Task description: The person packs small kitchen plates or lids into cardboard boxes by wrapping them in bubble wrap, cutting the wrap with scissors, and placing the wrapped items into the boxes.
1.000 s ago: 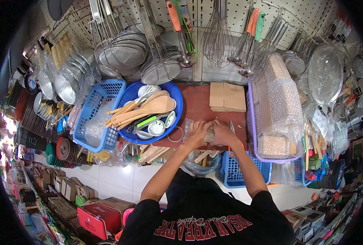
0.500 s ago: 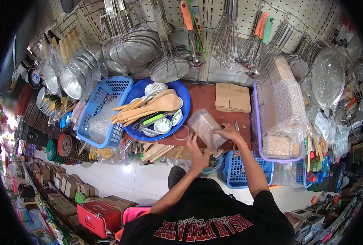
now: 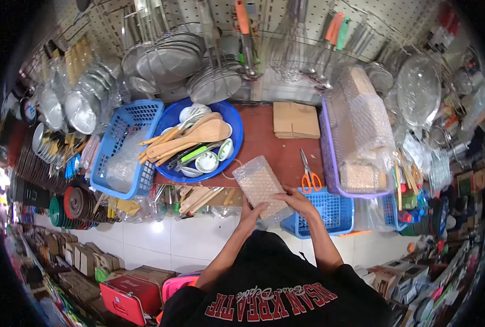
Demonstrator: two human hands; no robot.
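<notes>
A flat brown package in bubble wrap (image 3: 261, 182) is held at the table's front edge, tilted, between both hands. My left hand (image 3: 249, 213) grips its lower left side, thumb on top. My right hand (image 3: 298, 201) has its fingers closed on the lower right side. To the right of the package lie scissors with orange handles (image 3: 310, 177), their blades pointing away from me. A ring of tape (image 3: 232, 170) shows in part beside the package's upper left corner.
A blue basin (image 3: 234, 128) holds wooden spatulas and spoons. Left of it stands a light blue basket (image 3: 102, 173). A stack of brown cardboard (image 3: 296, 120) sits at the back. A purple basket (image 3: 330, 158) holds bubble-wrapped packages. Strainers (image 3: 171, 60) and whisks hang above.
The package has come nearer to my body and turned to lie broad side up. Both hands now grip its near end. The scissors, partly hidden behind my right hand before, are in full view.
</notes>
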